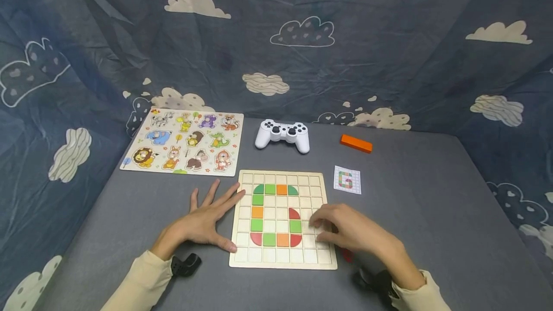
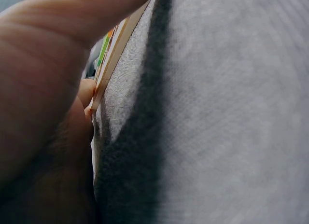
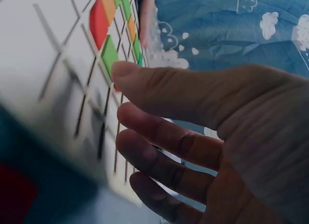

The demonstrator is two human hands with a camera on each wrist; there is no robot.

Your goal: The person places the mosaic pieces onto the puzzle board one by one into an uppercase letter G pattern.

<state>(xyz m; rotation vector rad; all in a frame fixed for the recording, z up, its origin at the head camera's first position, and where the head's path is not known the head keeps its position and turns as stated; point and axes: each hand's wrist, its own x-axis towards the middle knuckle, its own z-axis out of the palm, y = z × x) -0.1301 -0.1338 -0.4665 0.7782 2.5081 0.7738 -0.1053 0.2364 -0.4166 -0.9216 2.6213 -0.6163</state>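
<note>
A square wooden grid board (image 1: pixel 311 256) lies on the table with green, orange and red tiles set in its cells, forming a G-like outline. Spread along its left side, my left hand (image 1: pixel 209 220) touches the frame with thumb and fingertips. My right hand (image 1: pixel 350 227) hovers at the board's right side, fingers loosely bent. In the right wrist view its thumb (image 3: pixel 128 77) and fingers stand apart with nothing between them, near a green tile (image 3: pixel 110 56). A red piece (image 1: pixel 347 255) lies on the table, partly hidden below the right hand.
A small printed pattern card (image 1: pixel 347 180) lies right of the board's upper corner. Behind it is an orange block (image 1: pixel 356 143). A white game controller (image 1: pixel 282 134) sits beyond the board, and an animal puzzle (image 1: pixel 186 140) lies at the back left. A cloud-patterned cloth hangs behind.
</note>
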